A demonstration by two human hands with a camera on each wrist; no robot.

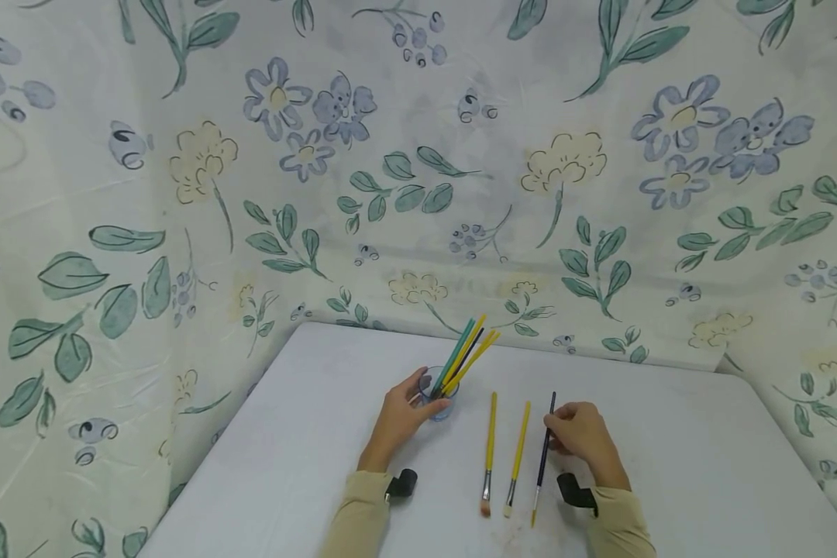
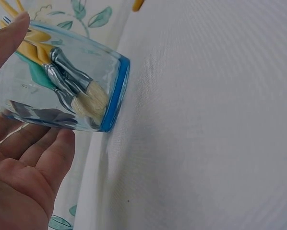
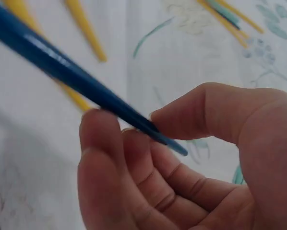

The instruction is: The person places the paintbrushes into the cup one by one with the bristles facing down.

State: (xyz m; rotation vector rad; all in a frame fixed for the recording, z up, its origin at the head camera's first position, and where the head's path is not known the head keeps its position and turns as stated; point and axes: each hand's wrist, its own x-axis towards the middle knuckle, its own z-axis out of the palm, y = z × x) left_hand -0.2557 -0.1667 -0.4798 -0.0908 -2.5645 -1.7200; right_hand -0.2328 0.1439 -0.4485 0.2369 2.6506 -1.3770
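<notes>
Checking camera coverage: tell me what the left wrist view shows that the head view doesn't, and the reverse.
Only the left wrist view shows pale bristles inside the glass. Only the head view shows the right grip pinching a dark brush. Both show the left grip holding the glass, a green handle and the floral backdrop.

In the right wrist view, the left edge crops the blue brush (image 3: 76, 77) and the yellow brushes (image 3: 86, 29) are blurred. The left wrist view crops handles (image 2: 40, 51) in the glass (image 2: 99, 64).
</notes>
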